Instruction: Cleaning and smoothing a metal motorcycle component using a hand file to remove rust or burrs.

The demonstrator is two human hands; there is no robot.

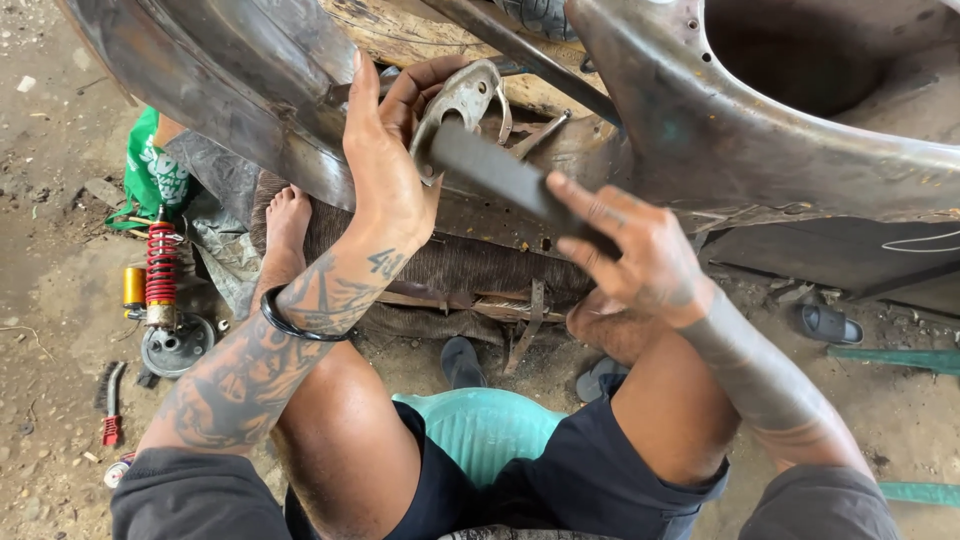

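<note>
Seated on a teal plastic stool (485, 425), looking down at a bare, rusty metal frame (760, 140) that fills the top of the view. The left hand (385, 165) is wrapped around a small grey metal bracket (462, 100) that sticks out of the frame, fingers curled over its top edge and thumb up along the frame's underside. The right hand (625, 255) is closed around the near end of a flat dark file (500, 175), index finger laid along the blade. The far end of the file rests right against the bracket, just below its rounded loop.

A black band (290, 320) sits on the left wrist. Both knees spread either side of the stool, bare left foot (285, 225) up against a brown ribbed mat under the frame. Off to the left on the dirt floor (50, 260) there's a red coil shock absorber (160, 265) standing beside a yellow canister, a green bag (150, 175) behind it, and a small wire brush with a red handle (112, 405). A dark sandal (828, 324) lies to the right.
</note>
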